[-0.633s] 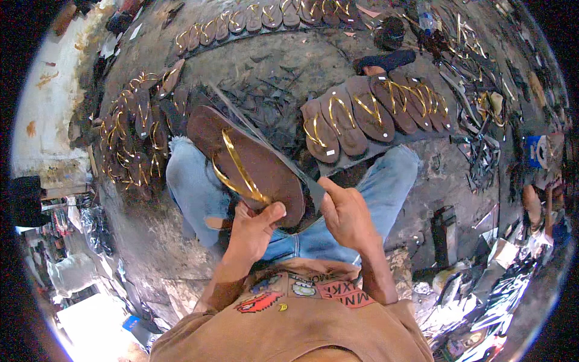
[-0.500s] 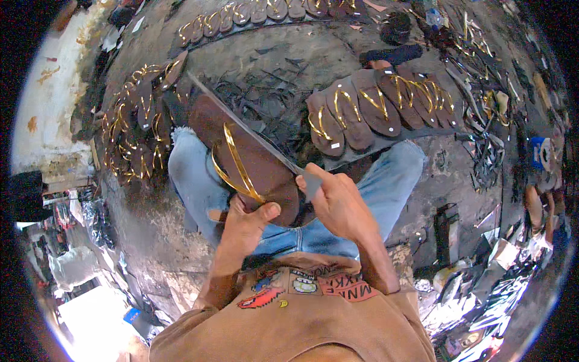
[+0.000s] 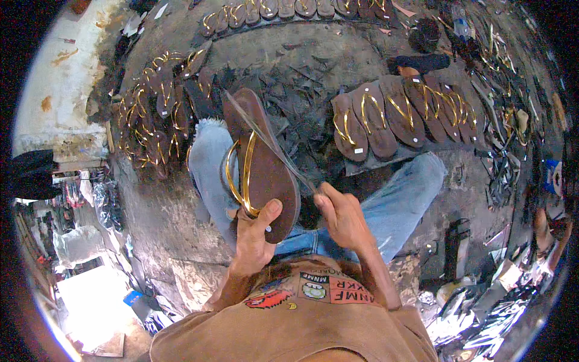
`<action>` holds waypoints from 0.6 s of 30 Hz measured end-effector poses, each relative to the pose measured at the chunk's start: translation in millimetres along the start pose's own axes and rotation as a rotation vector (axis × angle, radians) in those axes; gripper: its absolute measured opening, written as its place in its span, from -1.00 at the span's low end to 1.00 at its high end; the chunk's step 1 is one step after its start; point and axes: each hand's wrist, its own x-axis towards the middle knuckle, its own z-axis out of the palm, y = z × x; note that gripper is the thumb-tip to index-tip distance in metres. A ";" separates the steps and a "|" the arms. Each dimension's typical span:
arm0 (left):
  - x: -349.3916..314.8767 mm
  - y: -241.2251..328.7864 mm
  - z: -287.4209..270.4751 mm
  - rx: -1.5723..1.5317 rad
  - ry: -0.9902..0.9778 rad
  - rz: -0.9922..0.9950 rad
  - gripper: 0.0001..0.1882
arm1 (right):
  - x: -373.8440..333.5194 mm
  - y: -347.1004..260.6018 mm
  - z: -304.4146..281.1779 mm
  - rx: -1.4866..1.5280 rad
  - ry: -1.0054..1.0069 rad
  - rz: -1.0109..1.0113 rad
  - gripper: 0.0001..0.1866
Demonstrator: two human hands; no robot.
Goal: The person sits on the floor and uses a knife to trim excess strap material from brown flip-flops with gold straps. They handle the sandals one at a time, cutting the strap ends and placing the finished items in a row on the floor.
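My left hand [image 3: 256, 232] grips a brown flip-flop [image 3: 271, 187] with gold straps by its heel end, thumb on top of the footbed. The toe end points away from me. My right hand [image 3: 344, 217] is closed on the near end of a long thin grey strip [image 3: 291, 164]. That strip runs slantwise across the flip-flop's right side up to its toe; I cannot tell whether it is a narrow blade or a trimmed edge. Both hands are in front of my lap, between my knees in blue jeans [image 3: 401, 199].
Finished-looking flip-flops [image 3: 374, 123] stand in a row at the right. Another row [image 3: 268, 9] is at the far side, with a pile of more [image 3: 163, 130] at the left. Dark scraps [image 3: 301, 102] cover the floor ahead. Part of another person [image 3: 546, 235] shows at the right edge.
The flip-flop has turned more upright, its toe now pointing nearly straight ahead. My right hand has shifted slightly nearer to me relative to it. The whole view has moved a little.
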 end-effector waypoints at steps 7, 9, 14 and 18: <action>-7.5 -15.9 -8.2 -0.293 0.091 -0.211 -0.30 | 118.4 -4.1 8.1 0.506 0.266 -0.158 -0.64; 1.6 -17.9 -9.4 0.149 0.084 -0.097 -0.23 | 126.6 -35.1 -0.6 0.738 0.217 -0.117 -0.64; 23.2 34.2 21.4 -0.036 0.026 -0.006 -0.40 | 80.3 -55.8 -17.2 0.582 0.423 -0.262 -0.71; 61.4 49.3 17.8 0.194 -0.014 0.253 -0.48 | 28.9 -75.6 -16.3 0.420 0.405 -0.293 -0.68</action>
